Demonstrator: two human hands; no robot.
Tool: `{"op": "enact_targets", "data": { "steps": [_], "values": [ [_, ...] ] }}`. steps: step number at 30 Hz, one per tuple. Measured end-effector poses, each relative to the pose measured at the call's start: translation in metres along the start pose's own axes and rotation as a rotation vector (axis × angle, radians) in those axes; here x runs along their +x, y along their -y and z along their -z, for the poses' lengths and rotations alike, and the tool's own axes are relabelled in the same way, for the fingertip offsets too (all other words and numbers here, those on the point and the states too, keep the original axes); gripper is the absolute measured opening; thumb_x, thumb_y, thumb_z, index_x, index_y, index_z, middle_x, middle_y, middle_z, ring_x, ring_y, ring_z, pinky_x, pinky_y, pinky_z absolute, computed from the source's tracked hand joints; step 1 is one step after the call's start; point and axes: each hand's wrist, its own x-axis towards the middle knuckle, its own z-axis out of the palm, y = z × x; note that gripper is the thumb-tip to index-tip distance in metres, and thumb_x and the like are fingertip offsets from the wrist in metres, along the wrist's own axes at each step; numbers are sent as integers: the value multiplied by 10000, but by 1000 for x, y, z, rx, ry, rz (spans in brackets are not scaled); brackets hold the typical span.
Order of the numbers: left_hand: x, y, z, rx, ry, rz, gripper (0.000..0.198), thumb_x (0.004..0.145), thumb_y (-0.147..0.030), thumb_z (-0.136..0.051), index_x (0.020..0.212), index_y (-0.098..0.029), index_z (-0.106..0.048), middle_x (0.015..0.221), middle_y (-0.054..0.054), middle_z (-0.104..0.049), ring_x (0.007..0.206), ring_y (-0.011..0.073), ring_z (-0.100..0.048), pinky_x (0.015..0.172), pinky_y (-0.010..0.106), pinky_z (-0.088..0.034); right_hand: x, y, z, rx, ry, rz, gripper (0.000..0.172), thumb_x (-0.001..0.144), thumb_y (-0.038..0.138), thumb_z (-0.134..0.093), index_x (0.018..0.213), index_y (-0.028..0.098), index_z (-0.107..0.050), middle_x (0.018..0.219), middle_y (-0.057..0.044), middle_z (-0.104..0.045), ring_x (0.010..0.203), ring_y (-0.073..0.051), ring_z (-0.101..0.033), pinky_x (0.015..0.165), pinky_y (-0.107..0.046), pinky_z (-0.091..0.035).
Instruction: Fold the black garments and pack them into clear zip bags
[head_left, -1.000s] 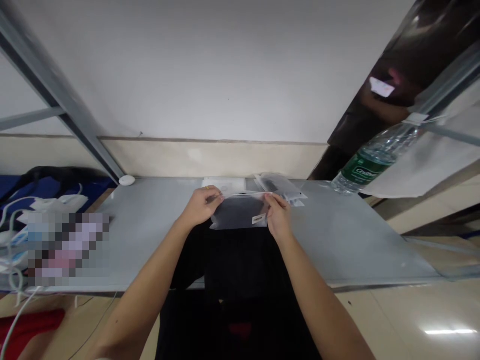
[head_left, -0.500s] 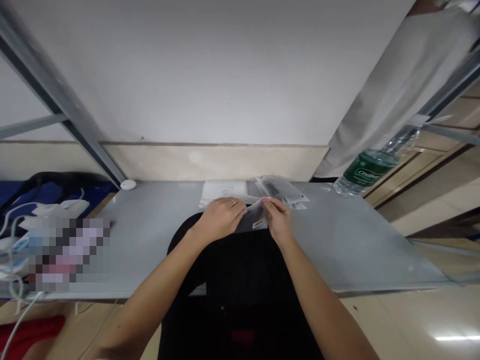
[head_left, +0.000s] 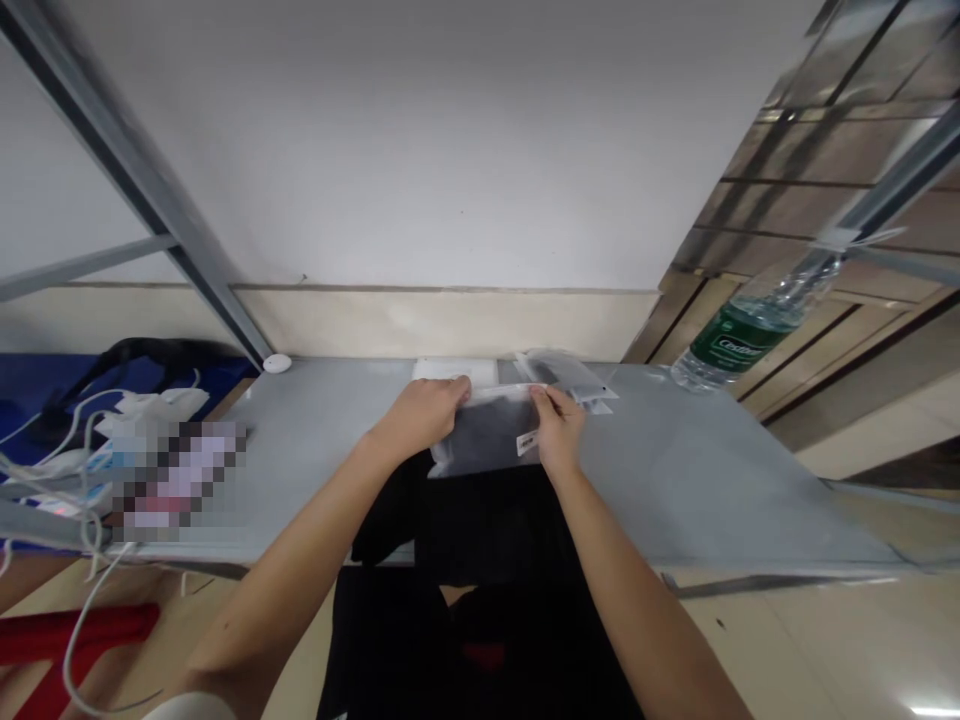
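Between my two hands a translucent plastic bag (head_left: pixel 487 432) is stretched out, with a small white barcode label (head_left: pixel 527 442) near its right side. My left hand (head_left: pixel 429 412) pinches the bag's top left corner, and my right hand (head_left: pixel 556 425) pinches the top right. Something dark shows through the bag; whether it lies inside or behind, I cannot tell. Black cloth (head_left: pixel 487 520) lies just below the bag. Behind my left hand is a white flat stack (head_left: pixel 454 370), partly hidden. Several similar clear bags (head_left: pixel 566 375) lie in a pile behind my right hand.
The grey table (head_left: pixel 675 480) runs up to a white wall. A green-labelled water bottle (head_left: pixel 739 340) stands at the right. At the left are white power strips with cables (head_left: pixel 150 420), a blurred-out object (head_left: pixel 184 475) and a small white rounded item (head_left: pixel 277 363). A red stool (head_left: pixel 82 635) is below.
My left hand has slid left along the bag's top edge, and the bag now hangs spread wide between both hands. At the right, the grey cloth by the bottle is gone from view.
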Motion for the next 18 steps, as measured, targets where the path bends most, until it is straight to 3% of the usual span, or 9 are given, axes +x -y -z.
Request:
{"op": "enact_targets", "data": {
  "steps": [4,7,9,11,13,15,18],
  "values": [
    [-4,-3,0,-65,-25,19,206,887,-118,-501,973,-229,-651,779,75,-652,766,271,-628,847,411,-471,-7,9,2,-155,17,157,284,869,491,-641,856,238,-768,893,-54,-776,886,-236,-689,873,-384,-524],
    [-4,-2,-2,-209,-220,26,106,909,-205,-575,973,-227,-657,1033,117,-688,1079,309,-608,1015,480,-433,-7,10,1,-160,-24,162,304,876,520,-613,865,238,-725,881,-49,-752,879,-234,-666,874,-378,-507],
    [-5,3,-8,-353,-362,155,178,852,-269,-693,1020,-222,-657,1219,132,-647,1194,313,-561,1049,495,-423,-7,9,1,-148,-76,154,321,871,539,-600,870,233,-696,862,-40,-726,863,-228,-643,860,-366,-492],
    [-6,9,-17,-617,-378,394,327,803,-363,-763,1066,-205,-650,1179,131,-650,1072,281,-620,936,453,-495,-6,8,1,-135,-121,147,333,870,549,-586,873,227,-672,840,-28,-693,839,-218,-618,834,-346,-474],
    [-8,15,-26,-910,-271,590,365,790,-474,-761,974,-174,-665,937,84,-668,816,217,-640,748,361,-515,-7,7,2,-129,-139,140,330,877,546,-573,871,226,-655,806,-11,-656,809,-206,-590,811,-328,-453],
    [-9,21,-32,-1035,-222,636,365,780,-519,-750,797,-163,-673,714,20,-604,643,161,-564,630,290,-453,-8,8,2,-129,-121,132,310,879,527,-573,852,227,-646,765,4,-621,785,-199,-563,795,-318,-436],
    [-8,24,-34,-957,-393,563,280,776,-444,-748,701,-179,-695,622,-20,-559,592,130,-485,602,257,-391,-9,10,1,-111,-88,124,272,854,489,-593,793,228,-636,722,11,-598,767,-196,-545,777,-315,-430]
  ]
}}
